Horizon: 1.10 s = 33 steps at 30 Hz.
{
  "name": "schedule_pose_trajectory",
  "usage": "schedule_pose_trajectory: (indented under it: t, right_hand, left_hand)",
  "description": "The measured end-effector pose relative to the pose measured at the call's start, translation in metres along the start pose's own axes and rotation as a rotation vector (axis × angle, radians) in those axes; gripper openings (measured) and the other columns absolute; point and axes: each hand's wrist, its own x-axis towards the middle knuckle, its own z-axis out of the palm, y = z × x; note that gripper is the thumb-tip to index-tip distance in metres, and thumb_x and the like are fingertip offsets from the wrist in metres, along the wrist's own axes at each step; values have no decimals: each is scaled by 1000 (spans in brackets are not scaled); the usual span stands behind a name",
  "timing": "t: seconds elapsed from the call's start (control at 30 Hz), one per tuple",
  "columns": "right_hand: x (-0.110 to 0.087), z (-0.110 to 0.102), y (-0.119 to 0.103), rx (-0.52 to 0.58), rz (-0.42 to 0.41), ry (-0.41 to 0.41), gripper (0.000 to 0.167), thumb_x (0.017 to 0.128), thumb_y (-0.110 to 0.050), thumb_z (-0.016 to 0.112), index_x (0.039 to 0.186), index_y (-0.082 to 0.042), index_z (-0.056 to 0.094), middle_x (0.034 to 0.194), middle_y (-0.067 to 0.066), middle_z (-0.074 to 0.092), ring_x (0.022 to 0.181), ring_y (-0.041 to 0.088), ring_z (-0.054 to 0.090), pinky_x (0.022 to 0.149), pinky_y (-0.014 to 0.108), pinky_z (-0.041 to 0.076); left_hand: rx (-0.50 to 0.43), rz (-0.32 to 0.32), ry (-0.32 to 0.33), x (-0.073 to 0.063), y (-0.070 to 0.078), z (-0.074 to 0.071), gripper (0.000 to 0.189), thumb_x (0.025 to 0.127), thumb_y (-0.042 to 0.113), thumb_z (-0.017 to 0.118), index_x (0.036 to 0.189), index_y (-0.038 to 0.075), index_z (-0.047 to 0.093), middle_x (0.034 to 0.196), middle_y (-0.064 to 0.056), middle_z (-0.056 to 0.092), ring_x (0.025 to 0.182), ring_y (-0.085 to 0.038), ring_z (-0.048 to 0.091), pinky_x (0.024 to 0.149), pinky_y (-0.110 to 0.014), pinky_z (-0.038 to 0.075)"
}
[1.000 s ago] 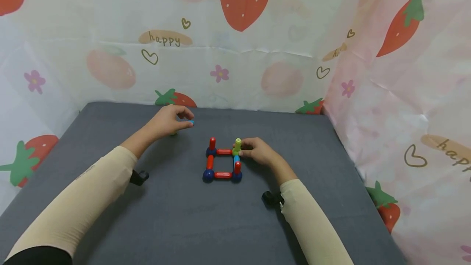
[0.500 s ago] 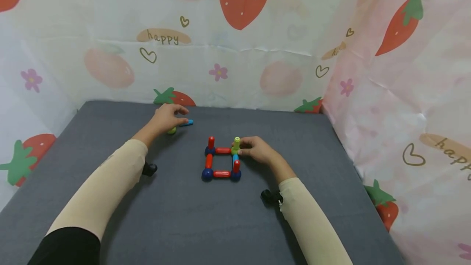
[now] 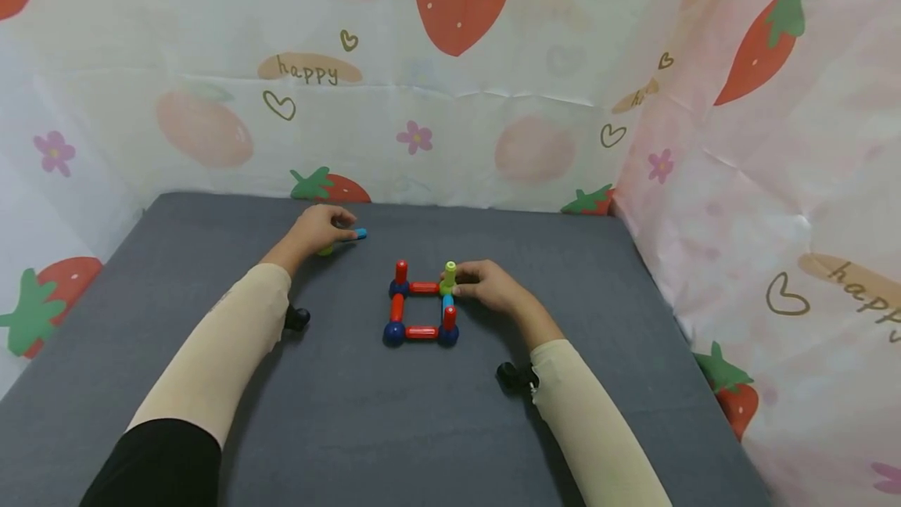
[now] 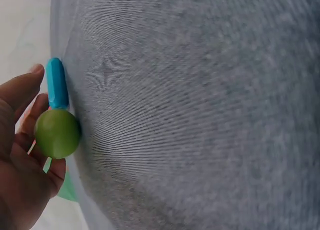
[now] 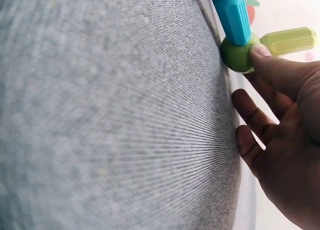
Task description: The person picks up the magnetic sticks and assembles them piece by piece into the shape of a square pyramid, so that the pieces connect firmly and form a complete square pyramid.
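A square magnetic frame of red rods (image 3: 422,332) and dark blue balls (image 3: 394,333) lies mid-table, with short red rods upright at two corners. At its far right corner, my right hand (image 3: 489,286) pinches a green ball (image 5: 239,53). A yellow-green rod (image 3: 450,272) rises from that ball, and a light blue rod (image 5: 233,17) links it to the near right corner. Further back on the left, my left hand (image 3: 317,231) has thumb and fingers around another light blue rod (image 4: 57,83). At that rod's end sits a second green ball (image 4: 58,133), partly hidden in the head view.
Grey cloth covers the table (image 3: 394,429). A strawberry-print curtain (image 3: 450,139) hangs along the back and sides. Dark wrist cameras (image 3: 512,375) stick out below both sleeves.
The left fingers first open away from the blue rod, then come in around it again. The left forearm has swung rightward. The right hand keeps its grip at the frame's corner.
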Motion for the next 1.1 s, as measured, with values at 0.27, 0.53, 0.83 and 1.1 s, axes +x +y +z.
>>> schedule_pose_trajectory:
  t: [0.27, 0.53, 0.83, 1.1]
  right_hand:
    - [3, 0, 2, 9, 12, 9, 32, 99, -14, 69, 130, -15, 71, 127, 1, 71, 118, 18, 63, 106, 42, 47]
    - [3, 0, 4, 3, 3, 11, 31, 98, -14, 70, 129, -14, 71, 126, 1, 72, 115, 17, 63, 104, 41, 48]
    - [3, 0, 5, 8, -6, 12, 31, 98, -13, 69, 129, -12, 71, 126, 3, 71, 116, 18, 63, 105, 41, 48]
    - [4, 0, 5, 13, 4, 6, 31, 98, -14, 70, 129, -13, 72, 127, 2, 71, 117, 18, 63, 105, 42, 47]
  left_hand:
    - [34, -16, -20, 4, -6, 4, 44, 99, 31, 71, 137, 10, 65, 140, -16, 62, 132, -38, 51, 114, -60, 34]
    - [69, -27, -17, 8, -10, 7, 41, 98, 31, 71, 134, 11, 67, 136, -16, 64, 126, -38, 54, 112, -62, 33]
    - [82, -15, -2, 9, -11, 9, 37, 98, 32, 70, 129, 11, 70, 130, -16, 67, 122, -39, 56, 113, -67, 27]
    - [-36, -14, 83, 5, -7, 6, 33, 100, 31, 68, 126, 11, 69, 123, -16, 66, 116, -37, 57, 114, -70, 21]
